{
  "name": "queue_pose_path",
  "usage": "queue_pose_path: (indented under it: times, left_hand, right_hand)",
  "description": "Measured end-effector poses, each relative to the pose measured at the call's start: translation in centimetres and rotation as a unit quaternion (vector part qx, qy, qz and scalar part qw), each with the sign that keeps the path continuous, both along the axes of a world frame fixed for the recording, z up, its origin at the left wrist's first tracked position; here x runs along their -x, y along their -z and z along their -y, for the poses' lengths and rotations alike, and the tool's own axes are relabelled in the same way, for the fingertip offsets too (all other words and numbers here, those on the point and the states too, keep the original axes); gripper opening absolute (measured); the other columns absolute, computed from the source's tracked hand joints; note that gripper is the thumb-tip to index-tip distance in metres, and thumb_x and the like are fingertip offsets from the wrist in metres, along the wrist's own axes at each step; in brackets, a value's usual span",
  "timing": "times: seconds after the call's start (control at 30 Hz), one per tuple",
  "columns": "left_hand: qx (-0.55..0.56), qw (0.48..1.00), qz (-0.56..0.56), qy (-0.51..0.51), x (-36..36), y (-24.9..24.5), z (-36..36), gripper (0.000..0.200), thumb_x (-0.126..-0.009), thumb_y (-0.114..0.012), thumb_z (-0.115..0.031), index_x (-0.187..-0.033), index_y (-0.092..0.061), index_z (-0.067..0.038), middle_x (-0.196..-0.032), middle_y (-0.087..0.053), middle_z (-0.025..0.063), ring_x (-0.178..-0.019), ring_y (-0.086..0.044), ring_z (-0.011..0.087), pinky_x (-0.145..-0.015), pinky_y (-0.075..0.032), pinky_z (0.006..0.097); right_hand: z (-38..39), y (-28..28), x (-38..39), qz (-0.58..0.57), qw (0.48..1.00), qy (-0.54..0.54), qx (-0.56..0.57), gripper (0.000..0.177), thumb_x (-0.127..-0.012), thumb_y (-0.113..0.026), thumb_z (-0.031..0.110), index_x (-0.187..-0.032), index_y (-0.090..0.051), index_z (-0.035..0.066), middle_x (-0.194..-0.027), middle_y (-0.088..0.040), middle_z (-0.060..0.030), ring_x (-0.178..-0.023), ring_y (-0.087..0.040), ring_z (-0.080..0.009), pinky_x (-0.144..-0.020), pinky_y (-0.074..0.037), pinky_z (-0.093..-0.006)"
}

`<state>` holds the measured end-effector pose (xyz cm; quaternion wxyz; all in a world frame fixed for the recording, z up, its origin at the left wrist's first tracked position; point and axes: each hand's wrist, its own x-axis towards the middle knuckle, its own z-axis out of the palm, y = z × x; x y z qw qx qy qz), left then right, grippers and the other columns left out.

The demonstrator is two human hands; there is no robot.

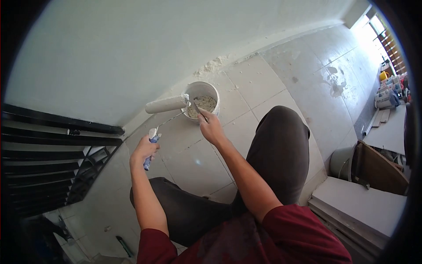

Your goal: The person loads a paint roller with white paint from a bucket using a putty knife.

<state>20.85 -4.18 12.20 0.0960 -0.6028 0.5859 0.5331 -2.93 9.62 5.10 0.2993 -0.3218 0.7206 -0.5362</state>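
My left hand (145,149) is closed around the blue and white handle of a paint roller (166,105). The pale roller sleeve lies across the near left rim of a white bucket (212,84), its right end over the opening. Inside the bucket is a lumpy whitish material (205,104). In my right hand (212,126) I grip a scraper (196,107), its thin blade angled up beside the roller's right end, over the bucket. Most of the scraper's handle is hidden by my fingers.
Whitish crumbs (212,66) lie along the wall base behind the bucket. A black slatted rack (48,136) stands at left. Stacked boards (358,204), a grey pail (340,162) and bottles (387,97) are at right. A green-black tool (124,246) lies on the floor lower left.
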Motion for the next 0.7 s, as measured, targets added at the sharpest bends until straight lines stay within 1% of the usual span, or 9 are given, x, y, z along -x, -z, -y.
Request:
queue_pose_path:
  times: [0.17, 0.23, 0.37, 0.43, 0.47, 0.53, 0.57, 0.63, 0.7]
  left_hand:
    - [0.029, 0.999, 0.011, 0.025, -0.4, 0.2, 0.2, 0.047, -0.085, -0.063, 0.003, -0.13, -0.051, -0.006, -0.068, -0.052, 0.0023, -0.05, -0.049, 0.0125, -0.045, -0.043, 0.0324]
    - [0.006, 0.999, 0.015, 0.03, -0.6, 0.5, 0.5, 0.051, -0.084, -0.062, 0.004, -0.133, -0.051, -0.005, -0.067, -0.052, 0.0025, -0.05, -0.049, 0.0125, -0.044, -0.043, 0.0324]
    - [0.003, 1.0, 0.0, 0.019, -0.8, 0.6, 0.3, 0.047, -0.083, -0.063, 0.004, -0.128, -0.052, -0.004, -0.067, -0.052, 0.0026, -0.049, -0.049, 0.0126, -0.044, -0.043, 0.0332]
    - [0.019, 1.0, -0.009, 0.021, -0.7, 0.7, 0.4, 0.046, -0.083, -0.063, 0.004, -0.127, -0.052, -0.004, -0.067, -0.052, 0.0028, -0.049, -0.048, 0.0125, -0.044, -0.043, 0.0338]
    - [0.021, 0.999, -0.01, 0.022, -0.6, 0.7, 0.4, 0.046, -0.083, -0.063, 0.004, -0.127, -0.052, -0.004, -0.067, -0.052, 0.0028, -0.049, -0.048, 0.0125, -0.044, -0.043, 0.0338]
    - [0.035, 0.999, 0.003, 0.016, -0.5, 0.7, 0.4, 0.045, -0.082, -0.062, 0.003, -0.126, -0.053, -0.003, -0.068, -0.052, 0.0034, -0.049, -0.05, 0.0135, -0.044, -0.044, 0.034]
    - [0.037, 0.999, 0.002, 0.017, -0.6, 0.9, 0.5, 0.045, -0.082, -0.062, 0.003, -0.126, -0.053, -0.003, -0.068, -0.052, 0.0034, -0.049, -0.05, 0.0135, -0.044, -0.044, 0.034]
    - [0.042, 0.999, 0.015, 0.031, -0.7, 1.0, 0.6, 0.044, -0.082, -0.063, 0.0, -0.125, -0.055, -0.002, -0.07, -0.054, 0.0049, -0.05, -0.053, 0.0154, -0.045, -0.045, 0.0351]
    - [0.079, 0.996, 0.012, 0.043, -0.3, 1.0, 0.5, 0.041, -0.082, -0.063, -0.001, -0.123, -0.055, -0.001, -0.071, -0.055, 0.0056, -0.05, -0.054, 0.0163, -0.045, -0.046, 0.0355]
  right_hand:
    - [-0.2, 0.2, -0.3, -0.029, 0.998, 0.003, -0.049, 0.04, -0.1, -0.055, 0.023, -0.134, -0.065, 0.005, -0.121, -0.069, -0.0278, -0.116, -0.066, -0.0434, -0.102, -0.049, -0.0465]
    - [0.0, 0.4, -0.3, -0.023, 0.998, -0.024, -0.05, 0.04, -0.1, -0.055, 0.025, -0.137, -0.065, 0.012, -0.118, -0.07, -0.0262, -0.113, -0.067, -0.0428, -0.1, -0.05, -0.0472]
    - [0.0, 0.8, -0.2, 0.043, 0.994, -0.078, -0.07, 0.04, -0.101, -0.057, 0.021, -0.138, -0.064, 0.006, -0.127, -0.067, -0.027, -0.123, -0.064, -0.0378, -0.106, -0.047, -0.041]
    - [0.1, 1.8, -0.6, -0.065, 0.997, -0.032, -0.015, 0.042, -0.1, -0.057, 0.025, -0.141, -0.063, 0.019, -0.112, -0.073, -0.0226, -0.103, -0.071, -0.0403, -0.092, -0.053, -0.0493]
    - [0.1, 2.2, -0.5, -0.066, 0.997, -0.031, -0.013, 0.042, -0.1, -0.057, 0.025, -0.141, -0.063, 0.019, -0.112, -0.073, -0.0226, -0.103, -0.071, -0.0403, -0.092, -0.053, -0.0493]
    - [-0.2, -0.7, -0.2, -0.115, 0.978, -0.071, -0.159, 0.043, -0.1, -0.054, 0.022, -0.142, -0.062, 0.021, -0.107, -0.074, -0.0212, -0.095, -0.072, -0.0408, -0.087, -0.054, -0.0518]
    - [-0.3, -0.7, -0.3, -0.116, 0.978, -0.07, -0.157, 0.043, -0.1, -0.054, 0.022, -0.142, -0.062, 0.021, -0.107, -0.074, -0.0212, -0.095, -0.072, -0.0408, -0.087, -0.054, -0.0518]
    - [-0.3, -0.5, -0.3, -0.227, 0.947, -0.079, -0.212, 0.044, -0.101, -0.051, 0.022, -0.143, -0.06, 0.022, -0.102, -0.074, -0.0227, -0.092, -0.071, -0.0433, -0.084, -0.054, -0.0544]
    - [-0.3, -0.4, 0.2, -0.205, 0.952, -0.075, -0.217, 0.044, -0.101, -0.05, 0.022, -0.144, -0.059, 0.021, -0.1, -0.073, -0.0243, -0.092, -0.071, -0.0435, -0.084, -0.054, -0.0546]
